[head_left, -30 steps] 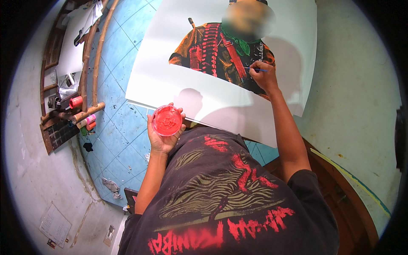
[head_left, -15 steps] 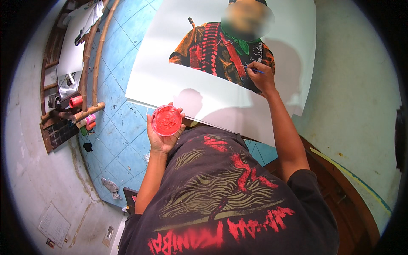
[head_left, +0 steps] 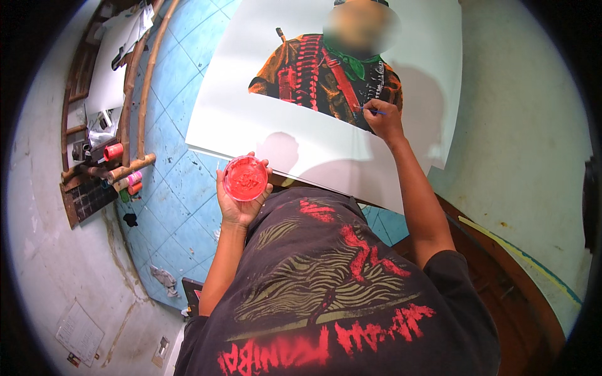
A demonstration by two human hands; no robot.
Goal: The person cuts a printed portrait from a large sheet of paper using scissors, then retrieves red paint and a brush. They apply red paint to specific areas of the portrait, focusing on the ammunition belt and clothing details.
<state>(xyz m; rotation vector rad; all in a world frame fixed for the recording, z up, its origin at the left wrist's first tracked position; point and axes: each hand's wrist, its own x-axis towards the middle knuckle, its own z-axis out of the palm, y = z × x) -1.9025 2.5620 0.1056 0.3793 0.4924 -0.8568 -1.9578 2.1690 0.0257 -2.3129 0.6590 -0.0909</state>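
A round, clear tub of red paint (head_left: 246, 179) rests in my left hand (head_left: 234, 209), the fingers wrapped about its sides and its open top facing up. My right hand (head_left: 386, 123) pinches a thin blue paintbrush (head_left: 374, 111). The brush's tip is at the lower end of a red strap in the painting (head_left: 307, 75); whether it touches the surface is hard to tell. That painting shows a half-length figure in black, orange and red with a green neckerchief, on a large white sheet (head_left: 232, 122). My hand hides part of its lower right edge.
Left of the sheet stands a bamboo rack (head_left: 143, 94) with papers, a red cup (head_left: 113, 151) and several small bottles. Blue floor tiles (head_left: 172, 200) lie below, with a crumpled rag (head_left: 164, 279). A pale wall (head_left: 520, 125) bounds the right side, above a brown curved surface (head_left: 501, 301).
My right hand and the brush have moved slightly down and left along the red strap. The left hand still holds the paint tub in the same place.
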